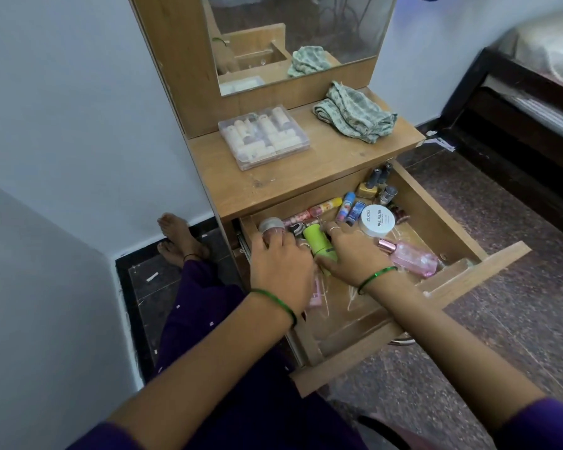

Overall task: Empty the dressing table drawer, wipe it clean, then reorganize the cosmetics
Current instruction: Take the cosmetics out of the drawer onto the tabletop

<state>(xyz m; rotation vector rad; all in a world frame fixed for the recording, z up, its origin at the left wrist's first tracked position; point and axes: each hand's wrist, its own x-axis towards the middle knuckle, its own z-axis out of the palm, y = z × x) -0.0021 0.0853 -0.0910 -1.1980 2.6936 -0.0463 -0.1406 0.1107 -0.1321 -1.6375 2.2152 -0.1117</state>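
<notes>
Both your hands are in the open drawer point(462, 219). Your right hand point(348, 254) curls its fingers round a green bottle point(319, 243), lying flat, long axis running front to back, cap end toward the rear. Your left hand point(280, 264) covers a small silver jar point(271, 225); grip unclear. Cloth point(355, 113) on the worktop point(322, 164).

Pale wall point(62, 108) meets dark speckled floor point(517, 287) along a black skirting point(205, 227). Right of the wall, a dark wooden bed frame point(514, 102) with a light mattress point(553, 50), possibly quilted; the edge is blurred. Light is dim and even.
</notes>
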